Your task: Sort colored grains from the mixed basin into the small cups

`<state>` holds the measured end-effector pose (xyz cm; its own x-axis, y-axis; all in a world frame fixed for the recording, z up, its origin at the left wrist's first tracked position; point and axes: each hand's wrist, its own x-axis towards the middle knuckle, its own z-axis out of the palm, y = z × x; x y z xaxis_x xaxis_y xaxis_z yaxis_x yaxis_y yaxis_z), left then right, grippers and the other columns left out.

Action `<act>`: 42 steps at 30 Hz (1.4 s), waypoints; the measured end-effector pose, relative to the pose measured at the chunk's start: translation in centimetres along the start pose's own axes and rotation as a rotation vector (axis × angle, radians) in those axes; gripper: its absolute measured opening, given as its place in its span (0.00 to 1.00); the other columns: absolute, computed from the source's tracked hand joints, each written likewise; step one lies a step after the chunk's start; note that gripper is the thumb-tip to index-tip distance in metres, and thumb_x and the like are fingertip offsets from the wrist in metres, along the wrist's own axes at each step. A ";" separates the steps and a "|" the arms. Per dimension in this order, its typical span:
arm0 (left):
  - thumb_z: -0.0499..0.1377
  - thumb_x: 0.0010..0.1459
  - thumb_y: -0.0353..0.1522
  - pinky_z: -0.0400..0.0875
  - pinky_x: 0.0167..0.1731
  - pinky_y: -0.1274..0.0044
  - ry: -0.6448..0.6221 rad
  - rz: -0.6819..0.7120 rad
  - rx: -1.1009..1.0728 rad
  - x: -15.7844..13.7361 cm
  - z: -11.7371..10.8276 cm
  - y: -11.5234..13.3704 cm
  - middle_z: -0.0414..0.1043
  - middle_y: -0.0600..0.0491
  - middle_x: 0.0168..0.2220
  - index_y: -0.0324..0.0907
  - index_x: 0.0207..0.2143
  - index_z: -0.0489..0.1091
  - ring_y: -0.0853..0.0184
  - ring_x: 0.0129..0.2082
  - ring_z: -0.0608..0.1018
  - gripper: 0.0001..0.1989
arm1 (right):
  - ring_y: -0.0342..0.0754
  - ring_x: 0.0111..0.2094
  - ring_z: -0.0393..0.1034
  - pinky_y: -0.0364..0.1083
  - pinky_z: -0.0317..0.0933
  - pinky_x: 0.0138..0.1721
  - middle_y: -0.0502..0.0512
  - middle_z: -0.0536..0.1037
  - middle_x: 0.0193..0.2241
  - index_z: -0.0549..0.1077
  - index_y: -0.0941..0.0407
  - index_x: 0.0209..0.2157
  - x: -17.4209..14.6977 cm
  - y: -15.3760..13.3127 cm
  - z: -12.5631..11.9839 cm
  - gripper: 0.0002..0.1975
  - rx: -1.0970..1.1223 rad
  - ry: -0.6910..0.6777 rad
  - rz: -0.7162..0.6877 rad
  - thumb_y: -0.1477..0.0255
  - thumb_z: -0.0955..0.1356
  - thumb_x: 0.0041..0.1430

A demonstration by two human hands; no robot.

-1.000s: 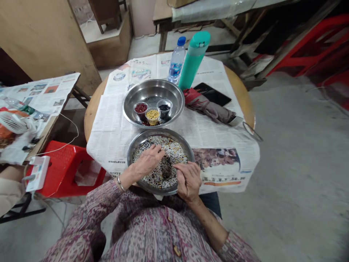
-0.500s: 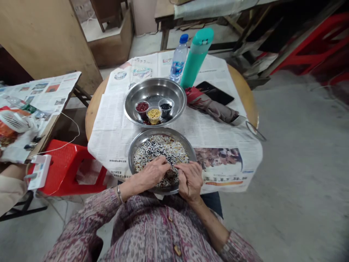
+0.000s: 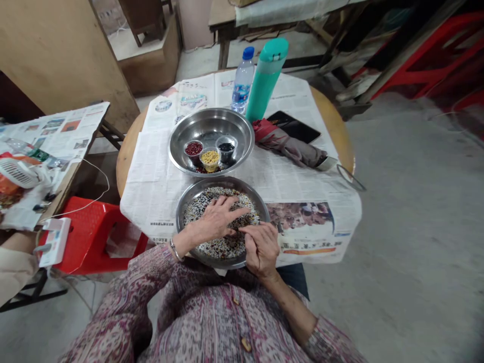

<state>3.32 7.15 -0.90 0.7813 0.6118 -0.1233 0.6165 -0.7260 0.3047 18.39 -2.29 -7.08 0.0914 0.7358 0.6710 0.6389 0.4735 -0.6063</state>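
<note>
In the head view, my left hand [image 3: 219, 218] lies palm down with its fingers spread over the mixed grains [image 3: 219, 248]. White, black, yellow and dark red bits show among them, filling a steel bowl [image 3: 180, 212] near my body. At the bowl's right rim, my right hand [image 3: 262, 247] is closed, fingers curled and thumb pressed in; whatever they pinch is hidden. Beyond stands a larger steel basin [image 3: 176, 143] with three clear cups in it. They hold red beans [image 3: 194, 148], yellow beans [image 3: 209, 158] and black beans [image 3: 227, 147].
A newspaper-covered round table [image 3: 143, 166] carries a water bottle [image 3: 242, 80], a teal bottle [image 3: 266, 80], a folded umbrella [image 3: 291, 145] and a dark tablet or phone [image 3: 297, 127]. At left are a red stool [image 3: 85, 237], a power strip [image 3: 55, 242] and a small fan [image 3: 18, 170].
My left hand has opened from a pinch near the right fingertips and moved up slightly, spreading over the grains. My right hand stays closed in nearly the same place.
</note>
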 end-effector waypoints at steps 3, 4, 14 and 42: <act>0.55 0.66 0.26 0.70 0.55 0.66 -0.018 0.068 -0.025 0.7 0.6 0.1 0.65 0.46 0.53 0.42 0.51 0.69 0.59 0.53 0.71 0.13 | 0.48 0.34 0.73 0.54 0.61 0.50 0.51 0.80 0.32 0.74 0.53 0.38 0.0 0.0 0.0 0.11 -0.009 -0.003 -0.001 0.80 0.62 0.60; 0.51 0.66 0.24 0.71 0.53 0.68 -0.023 0.066 -0.030 0.8 0.6 0.1 0.66 0.47 0.50 0.41 0.49 0.69 0.61 0.50 0.72 0.12 | 0.48 0.34 0.73 0.54 0.61 0.49 0.51 0.80 0.32 0.73 0.53 0.38 0.1 -0.1 0.0 0.11 -0.009 -0.004 0.000 0.80 0.62 0.61; 0.46 0.68 0.22 0.72 0.46 0.72 0.040 -0.336 0.083 -3.7 -1.9 -2.1 0.71 0.48 0.43 0.39 0.45 0.70 0.64 0.43 0.74 0.14 | 0.47 0.34 0.72 0.54 0.60 0.50 0.50 0.80 0.32 0.74 0.53 0.39 0.0 0.0 -0.1 0.12 0.006 -0.017 0.004 0.80 0.63 0.60; 0.53 0.64 0.54 0.44 0.65 0.42 0.218 -0.055 0.206 -2.0 3.2 -1.1 0.45 0.41 0.73 0.47 0.70 0.51 0.45 0.72 0.47 0.39 | 0.47 0.33 0.73 0.54 0.61 0.51 0.50 0.80 0.32 0.73 0.53 0.39 -0.7 0.5 0.1 0.11 0.026 -0.009 -0.072 0.81 0.63 0.60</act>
<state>1.39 5.69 -3.99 0.7207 0.6889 0.0777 0.6815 -0.7246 0.1024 18.58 -2.52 -7.91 0.0393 0.7039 0.7092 0.6238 0.5372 -0.5677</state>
